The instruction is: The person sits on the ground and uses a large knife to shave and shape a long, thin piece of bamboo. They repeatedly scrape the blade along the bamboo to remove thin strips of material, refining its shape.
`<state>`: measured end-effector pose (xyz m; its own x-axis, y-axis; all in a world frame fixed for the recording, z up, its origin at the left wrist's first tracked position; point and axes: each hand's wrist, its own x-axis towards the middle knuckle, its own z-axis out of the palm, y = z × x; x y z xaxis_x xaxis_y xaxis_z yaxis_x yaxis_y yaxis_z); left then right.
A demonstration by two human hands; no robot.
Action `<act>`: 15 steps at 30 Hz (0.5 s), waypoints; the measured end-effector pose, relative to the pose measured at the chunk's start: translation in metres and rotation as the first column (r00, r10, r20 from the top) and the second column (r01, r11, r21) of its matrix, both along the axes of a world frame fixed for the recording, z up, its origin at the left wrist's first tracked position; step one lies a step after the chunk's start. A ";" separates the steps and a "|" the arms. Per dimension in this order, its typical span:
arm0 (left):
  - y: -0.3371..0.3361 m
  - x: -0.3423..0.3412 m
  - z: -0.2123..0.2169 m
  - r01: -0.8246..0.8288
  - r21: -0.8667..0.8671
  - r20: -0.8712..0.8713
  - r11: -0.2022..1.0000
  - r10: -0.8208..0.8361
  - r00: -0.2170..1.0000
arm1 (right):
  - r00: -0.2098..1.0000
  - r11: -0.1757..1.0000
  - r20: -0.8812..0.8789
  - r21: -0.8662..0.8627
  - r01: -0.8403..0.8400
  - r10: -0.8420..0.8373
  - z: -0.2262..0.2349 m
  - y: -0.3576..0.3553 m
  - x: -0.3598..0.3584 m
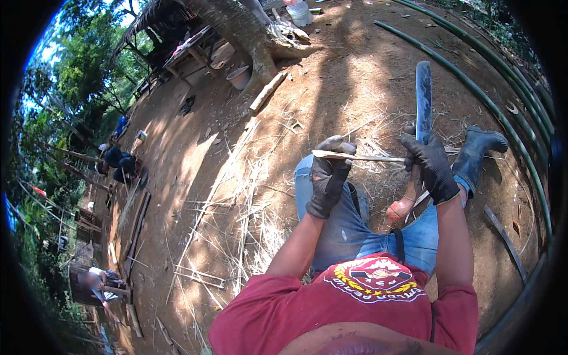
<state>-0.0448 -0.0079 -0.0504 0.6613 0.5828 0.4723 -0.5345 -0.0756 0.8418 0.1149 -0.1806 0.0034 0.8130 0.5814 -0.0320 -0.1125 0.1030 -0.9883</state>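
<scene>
My left hand [329,178], in a dark work glove, pinches a thin pale bamboo strip [373,158] between thumb and fingers. The strip runs sideways across to my right hand [435,168], which is gloved too. That hand is closed around a long knife, its broad blade [423,97] pointing up and away from me. Where the strip meets the right hand, the fingers cover the contact. Below the right fist a brown handle part shows, with a rounded reddish end [400,210] above my lap. Both hands are over my jeans-clad legs.
Bamboo shavings and slivers [251,207] litter the ground to the left. Long green bamboo poles [467,80] curve along the right. A tree trunk [242,35], a bucket [239,77] and a short log [268,92] stand or lie ahead. Other people [97,281] sit far left.
</scene>
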 end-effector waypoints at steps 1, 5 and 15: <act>-0.002 -0.002 -0.002 -0.004 0.004 -0.045 1.000 0.004 0.999 | 0.998 0.999 0.064 -0.045 0.018 -0.016 -0.025 -0.010 0.020; 0.007 0.000 -0.005 0.032 0.024 -0.056 0.999 -0.031 0.998 | 0.981 0.989 -0.133 0.023 0.147 -0.143 -0.103 -0.011 0.032; 0.006 0.013 0.028 -0.139 0.193 -0.139 0.971 0.167 0.976 | 0.916 0.974 -0.369 0.211 -0.085 0.160 -0.155 0.024 -0.018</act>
<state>-0.0316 -0.0021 -0.0221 0.6437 0.5968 0.4790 -0.3704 -0.3048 0.8774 0.0969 -0.1568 -0.1521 0.6826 0.7011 -0.2062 -0.4998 0.2420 -0.8316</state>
